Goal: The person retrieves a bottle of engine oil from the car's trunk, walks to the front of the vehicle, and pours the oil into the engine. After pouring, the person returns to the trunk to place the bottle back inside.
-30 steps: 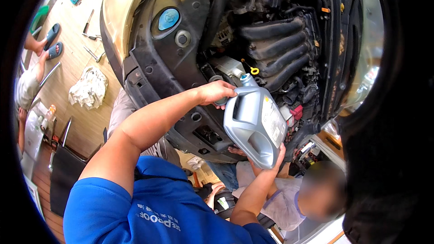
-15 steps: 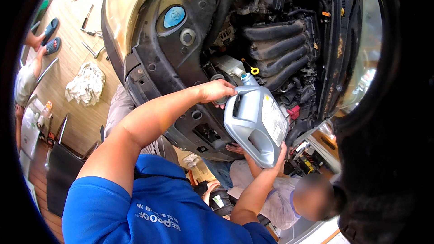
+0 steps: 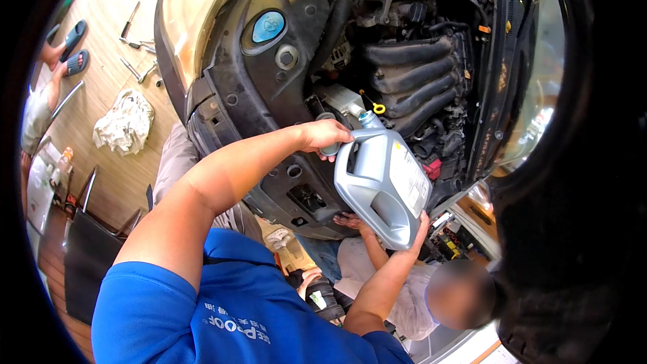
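Two hands: you carry the grey jug (image 3: 382, 185) between them, tipped spout-down over the engine bay (image 3: 404, 61).
Left hand (image 3: 328, 136): your fingers are wrapped round the jug's upper handle end, near the neck; keep that clasp firm, since it steers the spout.
Right hand (image 3: 416, 229): your palm and fingers cup the jug's lower end from beneath; raise the base slowly from here.
Spout (image 3: 369, 120): it points at the filler area beside the yellow dipstick ring (image 3: 379, 108) (whether it sits inside the opening cannot be told), so hold it close and steady.
Pour: a gentle tilt seems wise; a sudden gulp could splash the black intake pipes (image 3: 414, 71).
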A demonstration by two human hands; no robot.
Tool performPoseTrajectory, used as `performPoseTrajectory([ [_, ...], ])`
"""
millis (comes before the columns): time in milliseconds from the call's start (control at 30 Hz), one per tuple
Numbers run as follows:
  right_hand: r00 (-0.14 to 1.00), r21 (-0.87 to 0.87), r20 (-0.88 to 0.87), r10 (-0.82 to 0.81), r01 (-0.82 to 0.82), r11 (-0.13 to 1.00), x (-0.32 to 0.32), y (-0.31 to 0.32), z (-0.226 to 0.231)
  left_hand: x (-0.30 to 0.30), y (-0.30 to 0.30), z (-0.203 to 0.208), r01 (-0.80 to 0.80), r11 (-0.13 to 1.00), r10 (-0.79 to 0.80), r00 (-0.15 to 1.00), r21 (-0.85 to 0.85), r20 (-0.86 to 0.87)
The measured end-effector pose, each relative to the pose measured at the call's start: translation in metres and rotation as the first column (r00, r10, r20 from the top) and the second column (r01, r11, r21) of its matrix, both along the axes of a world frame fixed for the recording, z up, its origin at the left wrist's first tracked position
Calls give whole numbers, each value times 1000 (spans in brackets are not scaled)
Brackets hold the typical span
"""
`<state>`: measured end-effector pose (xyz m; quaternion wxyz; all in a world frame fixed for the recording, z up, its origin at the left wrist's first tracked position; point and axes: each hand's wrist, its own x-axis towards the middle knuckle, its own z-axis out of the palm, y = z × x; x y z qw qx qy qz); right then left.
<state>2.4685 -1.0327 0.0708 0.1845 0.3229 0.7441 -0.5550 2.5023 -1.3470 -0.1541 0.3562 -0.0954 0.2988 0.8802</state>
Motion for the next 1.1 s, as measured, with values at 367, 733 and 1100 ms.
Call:
performPoseTrajectory([
  [367,998,61,-61,-34,38,997,-15,-1,12,4,2,5,-17,988,21,999,-151,28],
  [733,1000,169,-4,3,-2,986,-20,-65,45,5,-6,4,-21,997,24,999,-73,30],
  [1100,996,248,-61,-70,83,965,-16,-101,53,4,-4,-2,-8,999,10,999,-44,46],
])
